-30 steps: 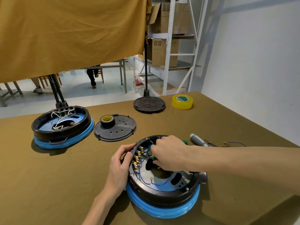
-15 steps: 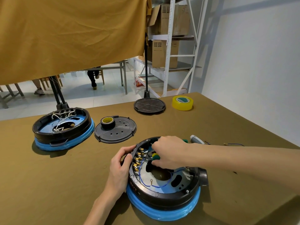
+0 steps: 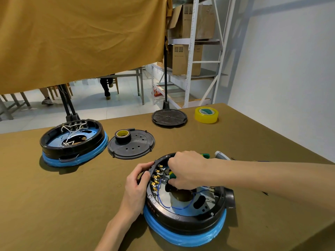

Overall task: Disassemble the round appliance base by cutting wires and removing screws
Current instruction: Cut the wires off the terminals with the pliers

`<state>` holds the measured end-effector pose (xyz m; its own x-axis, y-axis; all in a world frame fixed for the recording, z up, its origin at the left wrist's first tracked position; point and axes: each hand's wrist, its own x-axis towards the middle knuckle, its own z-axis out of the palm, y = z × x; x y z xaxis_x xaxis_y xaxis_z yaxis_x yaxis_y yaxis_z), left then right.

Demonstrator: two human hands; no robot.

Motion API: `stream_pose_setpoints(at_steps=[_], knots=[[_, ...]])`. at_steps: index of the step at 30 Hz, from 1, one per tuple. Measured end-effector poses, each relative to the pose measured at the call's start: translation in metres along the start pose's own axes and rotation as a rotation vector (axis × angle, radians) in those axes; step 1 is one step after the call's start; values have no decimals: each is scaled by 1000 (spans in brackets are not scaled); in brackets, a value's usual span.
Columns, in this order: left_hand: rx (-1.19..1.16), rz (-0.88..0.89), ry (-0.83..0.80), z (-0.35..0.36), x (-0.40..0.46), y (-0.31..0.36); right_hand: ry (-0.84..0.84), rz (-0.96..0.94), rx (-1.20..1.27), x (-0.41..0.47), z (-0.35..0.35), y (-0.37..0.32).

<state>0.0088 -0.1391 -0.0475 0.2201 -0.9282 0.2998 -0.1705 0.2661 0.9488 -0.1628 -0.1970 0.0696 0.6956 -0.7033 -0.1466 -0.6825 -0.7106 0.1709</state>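
Note:
A round black appliance base [image 3: 186, 217] with a blue band lies open side up at the front of the table. Inside it run a blue wire [image 3: 178, 207] and a row of brass terminals [image 3: 155, 179] along its left wall. My left hand [image 3: 136, 185] grips the base's left rim. Over the terminals, my right hand [image 3: 184, 169] is curled round a green-handled tool [image 3: 172, 176]; its tip is hidden among the terminals.
A second open base [image 3: 72, 144] with white wires sits far left. A black cover plate [image 3: 135, 144] carries a black tape roll [image 3: 122, 135]. A round stand foot [image 3: 169, 117], yellow tape [image 3: 206, 114] and a white tool [image 3: 222, 155] lie behind.
My right hand has shifted slightly left toward the terminals with the tool. My left hand keeps its hold on the rim.

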Motion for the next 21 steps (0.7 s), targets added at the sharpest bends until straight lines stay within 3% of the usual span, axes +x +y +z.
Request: stream_pose_setpoints(at_steps=[21], knots=[[-13,13,15,1,2,-1,-21,30,51,6,2,7]])
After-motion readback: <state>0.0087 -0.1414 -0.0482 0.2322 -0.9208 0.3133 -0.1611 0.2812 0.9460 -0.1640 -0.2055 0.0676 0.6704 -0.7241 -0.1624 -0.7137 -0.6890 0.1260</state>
